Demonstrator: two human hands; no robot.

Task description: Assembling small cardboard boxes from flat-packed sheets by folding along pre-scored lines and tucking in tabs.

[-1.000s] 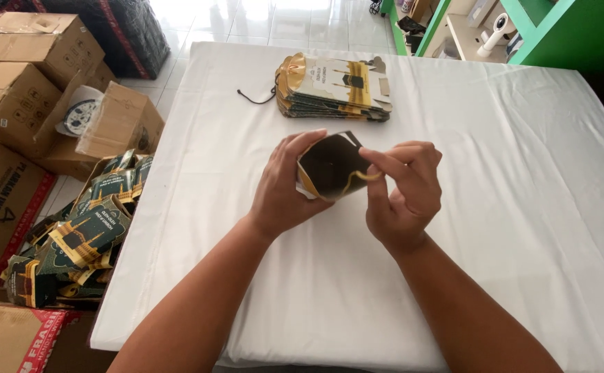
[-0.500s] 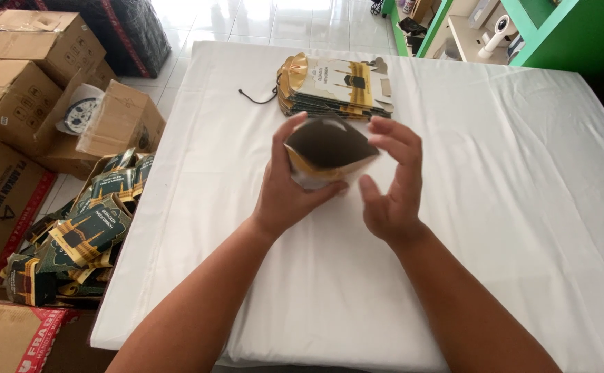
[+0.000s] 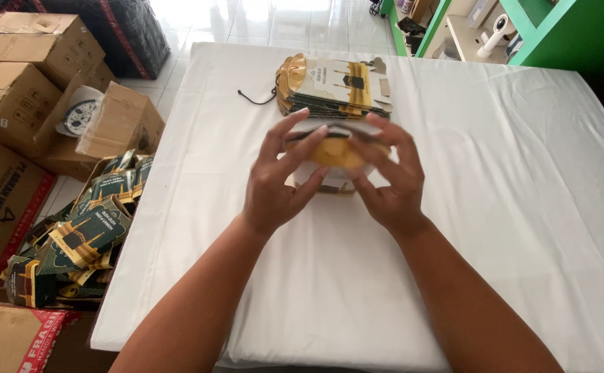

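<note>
We hold a small gold and white paper box (image 3: 335,153) between our left hand (image 3: 278,181) and right hand (image 3: 389,181), fingers pressed on its sides. It is above the white table (image 3: 509,207), near the stack of flat boxes (image 3: 336,86).

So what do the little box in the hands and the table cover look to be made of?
Small box: looks like thin printed card, slightly glossy gold and dark; it bends between the left hand and right hand. Table cover: apparently white woven cloth, matte, with soft wrinkles.

Glossy printed card box (image 3: 334,148); matt, smooth white tablecloth (image 3: 495,207).
</note>
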